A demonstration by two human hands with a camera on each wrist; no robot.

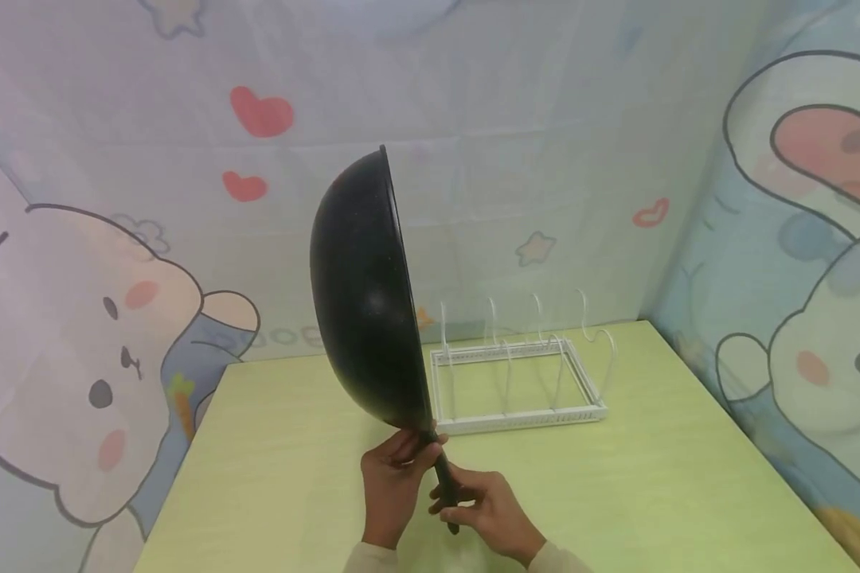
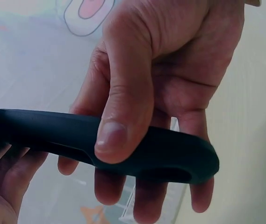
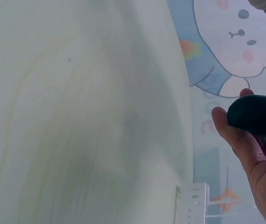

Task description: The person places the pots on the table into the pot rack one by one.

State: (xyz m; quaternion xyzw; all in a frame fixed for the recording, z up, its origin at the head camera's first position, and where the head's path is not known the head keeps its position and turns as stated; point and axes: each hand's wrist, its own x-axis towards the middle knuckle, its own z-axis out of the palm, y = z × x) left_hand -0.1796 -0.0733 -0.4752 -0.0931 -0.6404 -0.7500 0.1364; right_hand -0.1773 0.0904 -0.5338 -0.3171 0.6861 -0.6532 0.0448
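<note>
A deep black wok (image 1: 365, 294) is held up on its side above the table, its rounded underside facing left and its handle pointing down. My left hand (image 1: 394, 481) grips the top of the handle, just below the bowl. Lower down, my right hand (image 1: 494, 509) holds the handle near its end, thumb on one side and fingers on the other. The left wrist view shows the dark handle (image 2: 179, 154) close up, with a thumb laid across it. In the right wrist view only the rounded handle end (image 3: 252, 114) shows, beside fingers.
A white wire rack (image 1: 523, 418) with upright curved dividers stands on the yellow-green table (image 1: 279, 461), to the right of the wok. Behind the table hangs a cartoon-printed cloth (image 1: 530, 143), which also covers both sides.
</note>
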